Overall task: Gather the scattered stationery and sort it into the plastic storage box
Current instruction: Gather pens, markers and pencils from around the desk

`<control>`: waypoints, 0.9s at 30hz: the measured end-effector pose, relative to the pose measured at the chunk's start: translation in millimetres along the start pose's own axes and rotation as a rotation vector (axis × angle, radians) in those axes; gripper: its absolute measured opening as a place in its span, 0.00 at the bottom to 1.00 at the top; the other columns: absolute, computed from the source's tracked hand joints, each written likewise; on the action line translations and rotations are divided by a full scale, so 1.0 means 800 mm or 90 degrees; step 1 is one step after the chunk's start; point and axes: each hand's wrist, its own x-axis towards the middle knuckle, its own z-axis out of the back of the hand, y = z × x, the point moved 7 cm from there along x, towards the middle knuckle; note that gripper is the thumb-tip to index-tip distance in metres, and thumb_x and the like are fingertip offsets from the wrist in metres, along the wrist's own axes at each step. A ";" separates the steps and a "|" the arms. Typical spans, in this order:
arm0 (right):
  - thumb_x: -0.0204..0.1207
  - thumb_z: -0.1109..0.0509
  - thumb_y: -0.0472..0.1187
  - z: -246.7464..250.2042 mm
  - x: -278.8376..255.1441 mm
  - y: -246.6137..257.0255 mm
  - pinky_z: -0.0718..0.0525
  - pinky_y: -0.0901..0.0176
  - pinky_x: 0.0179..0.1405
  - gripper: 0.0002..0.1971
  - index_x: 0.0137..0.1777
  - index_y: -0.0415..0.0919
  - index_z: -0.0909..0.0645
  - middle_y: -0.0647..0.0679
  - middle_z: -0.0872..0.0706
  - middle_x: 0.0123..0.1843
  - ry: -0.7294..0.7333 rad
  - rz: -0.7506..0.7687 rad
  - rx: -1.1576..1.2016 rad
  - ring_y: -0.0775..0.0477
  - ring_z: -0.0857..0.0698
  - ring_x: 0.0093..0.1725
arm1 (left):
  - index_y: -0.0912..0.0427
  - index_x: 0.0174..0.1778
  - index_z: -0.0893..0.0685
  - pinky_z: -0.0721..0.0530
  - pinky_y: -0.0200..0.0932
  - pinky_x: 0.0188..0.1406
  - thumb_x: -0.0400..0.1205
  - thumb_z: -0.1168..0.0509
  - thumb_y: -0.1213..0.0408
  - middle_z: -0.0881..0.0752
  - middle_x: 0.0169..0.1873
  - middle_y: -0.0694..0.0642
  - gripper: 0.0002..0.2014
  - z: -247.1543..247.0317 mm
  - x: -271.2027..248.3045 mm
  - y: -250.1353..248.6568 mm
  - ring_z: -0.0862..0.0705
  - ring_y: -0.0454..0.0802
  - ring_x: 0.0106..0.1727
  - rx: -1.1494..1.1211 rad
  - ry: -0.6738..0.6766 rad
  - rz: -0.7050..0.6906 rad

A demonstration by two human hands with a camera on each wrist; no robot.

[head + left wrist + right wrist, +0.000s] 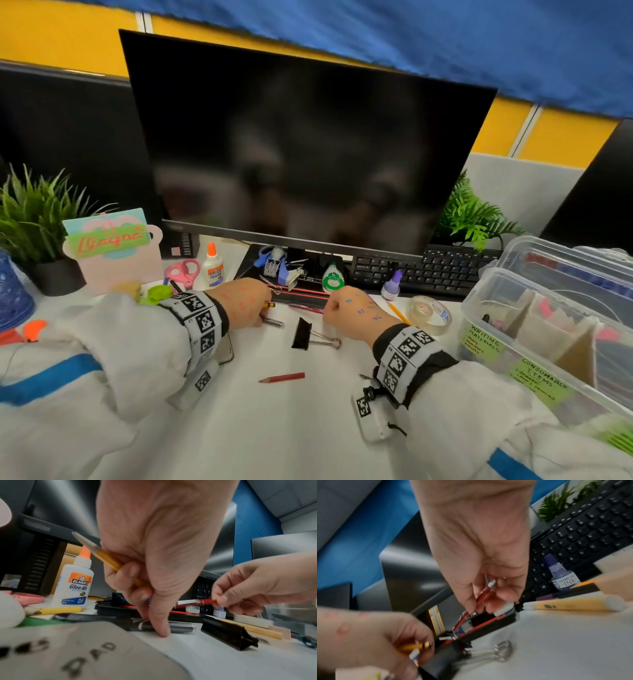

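Observation:
My left hand (pixel 262 313) grips a yellow pencil (pixel 106 557) in its curled fingers, and its thumb (pixel 161 631) presses on a black pen (pixel 181 627) that lies on the white desk. My right hand (pixel 329 308) pinches a red pen (pixel 482 595) just above the black monitor base, a hand's width right of the left hand. The clear plastic storage box (pixel 479 308) stands open at the right, with card dividers and green labels. A black binder clip (pixel 303 334) lies between the hands, and a red pencil (pixel 284 377) lies nearer to me.
A tape roll (pixel 428 313), another yellow pencil (pixel 399 312) and a stamp ink bottle (pixel 392 286) lie by the keyboard (pixel 428 270). Glue bottle (pixel 212 265), pink scissors (pixel 185 272) and correction tape (pixel 332 279) sit under the monitor (pixel 301 147). Plants flank it.

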 end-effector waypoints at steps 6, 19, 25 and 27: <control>0.71 0.18 0.42 0.048 -0.019 0.008 0.17 0.57 0.39 0.03 0.38 0.48 0.10 0.43 0.11 0.37 -0.166 0.057 0.476 0.50 0.16 0.38 | 0.44 0.54 0.21 0.24 0.38 0.40 0.86 0.35 0.55 0.16 0.46 0.48 0.03 0.026 -0.026 0.009 0.19 0.44 0.45 -0.163 -0.119 0.004; 0.82 0.32 0.32 0.033 -0.020 0.099 0.10 0.45 0.55 0.01 0.50 0.34 0.20 0.39 0.11 0.43 -0.050 -0.002 1.085 0.42 0.08 0.47 | 0.43 0.56 0.22 0.22 0.51 0.52 0.89 0.39 0.54 0.08 0.47 0.36 0.02 0.048 -0.122 0.075 0.15 0.45 0.46 -0.637 -0.307 -0.017; 0.87 0.37 0.44 -0.032 -0.008 0.184 0.30 0.64 0.21 0.08 0.50 0.40 0.25 0.48 0.26 0.30 0.196 -0.081 0.977 0.54 0.31 0.24 | 0.43 0.53 0.16 0.11 0.41 0.42 0.86 0.33 0.59 0.09 0.46 0.47 0.05 0.079 -0.178 0.113 0.11 0.41 0.48 -0.534 -0.338 -0.060; 0.84 0.31 0.51 -0.040 -0.019 0.222 0.34 0.64 0.22 0.14 0.51 0.38 0.21 0.47 0.21 0.32 0.281 -0.024 0.895 0.54 0.31 0.26 | 0.46 0.54 0.15 0.18 0.29 0.41 0.86 0.32 0.63 0.09 0.47 0.47 0.06 0.081 -0.191 0.121 0.13 0.37 0.47 -0.495 -0.300 -0.076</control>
